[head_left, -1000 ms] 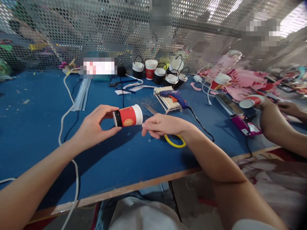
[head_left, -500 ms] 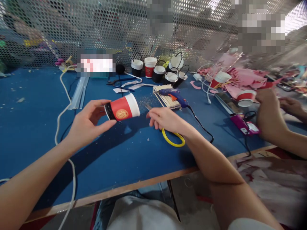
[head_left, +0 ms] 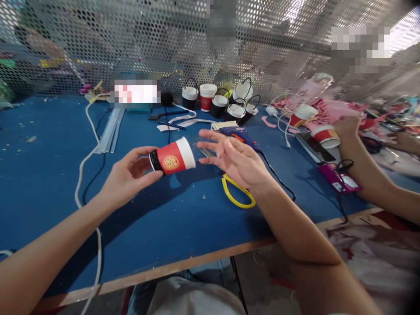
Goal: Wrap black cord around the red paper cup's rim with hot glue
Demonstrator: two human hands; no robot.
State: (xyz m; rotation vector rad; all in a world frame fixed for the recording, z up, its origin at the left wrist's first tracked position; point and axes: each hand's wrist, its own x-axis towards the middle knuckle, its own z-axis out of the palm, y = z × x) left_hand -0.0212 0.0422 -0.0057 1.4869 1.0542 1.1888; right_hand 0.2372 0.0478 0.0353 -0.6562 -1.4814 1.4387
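My left hand (head_left: 131, 175) pinches the black base of a small red paper cup (head_left: 173, 157) with a white rim and a gold emblem. The cup lies on its side in the air above the blue table (head_left: 49, 175), its mouth pointing right. My right hand (head_left: 234, 157) hovers just right of the cup's mouth, fingers spread and empty. Under that hand lie yellow-handled scissors (head_left: 236, 194) on the table. A blue hot-glue gun (head_left: 243, 135) rests on a stack of wooden sticks behind my right hand.
Several small black and red cups with handles (head_left: 226, 103) stand at the back by the perforated metal screen. A white cable (head_left: 87, 162) and a black cord (head_left: 278, 179) trail over the table. Another person's arm (head_left: 367, 175) reaches over cups, pink scraps and a purple phone (head_left: 339, 179) at right.
My right hand has lifted off the table and opened its fingers beside the cup's mouth. My left hand has kept the cup, tilting it slightly. The other person's hand has moved farther back.
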